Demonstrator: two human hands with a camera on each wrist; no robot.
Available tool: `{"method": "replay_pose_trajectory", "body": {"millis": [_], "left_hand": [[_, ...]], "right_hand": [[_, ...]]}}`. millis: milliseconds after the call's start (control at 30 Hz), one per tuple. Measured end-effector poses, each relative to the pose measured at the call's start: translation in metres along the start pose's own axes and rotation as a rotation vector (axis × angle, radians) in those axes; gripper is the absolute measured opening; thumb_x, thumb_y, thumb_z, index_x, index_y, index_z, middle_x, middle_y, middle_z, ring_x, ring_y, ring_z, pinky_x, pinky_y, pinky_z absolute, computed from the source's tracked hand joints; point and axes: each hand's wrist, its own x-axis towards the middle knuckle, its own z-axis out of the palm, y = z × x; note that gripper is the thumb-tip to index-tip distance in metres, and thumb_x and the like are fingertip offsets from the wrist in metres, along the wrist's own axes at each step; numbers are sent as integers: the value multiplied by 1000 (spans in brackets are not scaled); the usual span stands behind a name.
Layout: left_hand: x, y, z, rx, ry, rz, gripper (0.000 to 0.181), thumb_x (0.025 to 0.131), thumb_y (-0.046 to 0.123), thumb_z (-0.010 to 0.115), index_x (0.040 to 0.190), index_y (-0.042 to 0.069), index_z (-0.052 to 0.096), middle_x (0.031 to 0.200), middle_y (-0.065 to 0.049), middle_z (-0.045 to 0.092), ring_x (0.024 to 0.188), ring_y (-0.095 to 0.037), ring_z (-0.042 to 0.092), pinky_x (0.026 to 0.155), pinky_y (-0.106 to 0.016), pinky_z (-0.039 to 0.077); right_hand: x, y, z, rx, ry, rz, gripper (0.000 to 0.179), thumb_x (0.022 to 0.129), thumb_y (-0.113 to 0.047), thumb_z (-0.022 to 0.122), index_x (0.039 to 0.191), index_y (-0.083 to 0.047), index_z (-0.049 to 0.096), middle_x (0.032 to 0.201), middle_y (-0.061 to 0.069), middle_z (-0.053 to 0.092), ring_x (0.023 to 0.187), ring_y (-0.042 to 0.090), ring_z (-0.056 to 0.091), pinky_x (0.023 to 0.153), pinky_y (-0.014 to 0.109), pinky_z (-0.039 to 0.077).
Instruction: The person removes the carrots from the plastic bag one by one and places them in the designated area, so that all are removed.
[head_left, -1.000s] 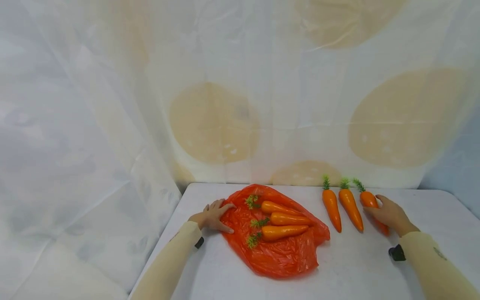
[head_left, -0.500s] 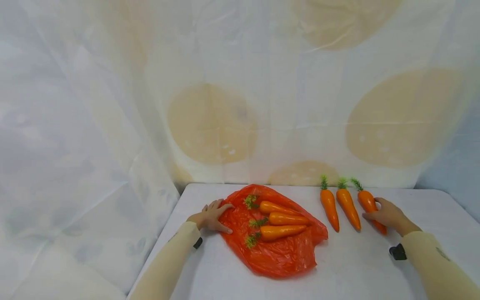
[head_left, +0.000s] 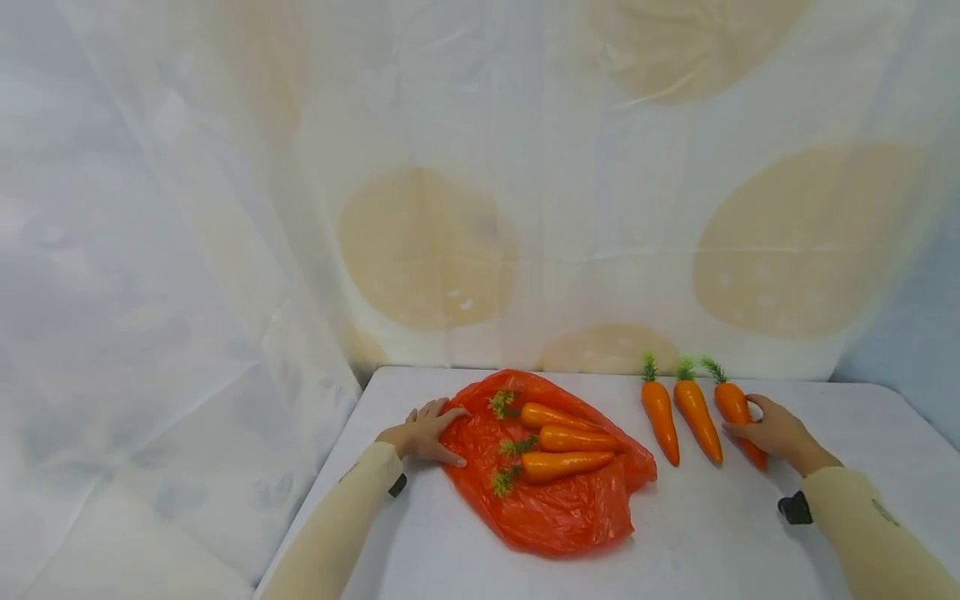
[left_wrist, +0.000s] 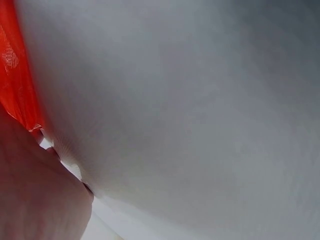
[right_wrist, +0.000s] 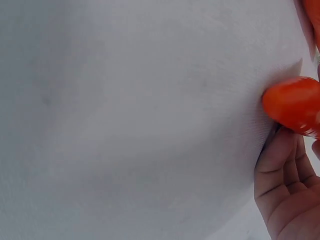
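Observation:
My left hand (head_left: 426,435) rests on the left edge of a crumpled red plastic bag (head_left: 555,521), thumb and fingers spread. Three orange carrots with leafy green tops lie on the bag side by side, among them the front carrot (head_left: 566,465). On the right, my right hand (head_left: 776,432) grips the rightmost carrot (head_left: 730,405) by its sides, thumb on the left and fingers on the far right. In the right wrist view the tip of that carrot (right_wrist: 295,102) shows beside my curled fingers (right_wrist: 275,170). My palm partly hides its middle.
Two more carrots lie just left of the held one: the outer carrot (head_left: 660,421) and the middle carrot (head_left: 697,421). They rest on a white table (head_left: 712,542). A pale curtain with tan spots (head_left: 480,167) hangs right behind the table's back edge.
The right hand has closed in on the rightmost carrot, which has shifted slightly left toward the other two. The left hand and the bag stay where they were.

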Motion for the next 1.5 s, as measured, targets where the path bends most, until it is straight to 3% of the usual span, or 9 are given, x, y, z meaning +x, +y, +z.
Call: {"method": "replay_pose_trajectory", "body": {"millis": [467,767,967,1033,1133,1267,1500], "left_hand": [[3,-2,1,9,1,-2,92,72,67,75,149,38,34,164,-9,15,150,-36,14,121,-63,10],[0,1,2,-7,-15,-15,92,72,65,76,150,37,34,164,-10,14,150,-36,14,121,-62,7],[3,-1,3,6,-19,-22,92,72,65,76,150,38,33,164,-11,12,150,-37,12,121,-63,7],[4,-1,3,19,-31,-27,93,73,65,75,151,40,30,165,-10,11,150,-36,11,121,-63,6],[3,0,3,7,-27,-25,93,72,65,77,150,39,33,164,-10,13,150,-37,12,121,-63,8],[1,0,3,0,-19,-17,93,71,68,76,149,39,35,164,-9,14,150,-36,14,121,-62,10],[1,0,1,-1,-16,-6,93,72,68,74,150,38,32,165,-11,12,150,-37,12,121,-62,8]], "right_hand": [[0,2,1,0,37,-6,106,88,-63,61,146,16,18,132,45,34,108,55,47,93,64,46],[1,10,2,33,11,7,115,85,-71,59,146,16,14,128,45,37,107,54,48,88,61,50],[-4,11,-12,32,-8,-9,119,87,-78,45,147,17,5,131,49,29,112,59,41,90,68,47],[-9,13,-14,-3,53,-22,117,89,-76,43,147,16,1,133,52,20,115,63,33,90,74,42],[-20,21,-16,-116,222,-80,112,90,-71,49,151,9,-2,137,54,9,113,69,25,87,81,35],[-30,31,-20,-305,435,-143,106,90,-66,54,156,-5,-3,148,47,-5,110,72,25,92,84,28],[-36,38,-34,-473,561,-140,108,87,-65,57,157,-13,-6,155,34,-26,119,67,21,103,79,20]]}}
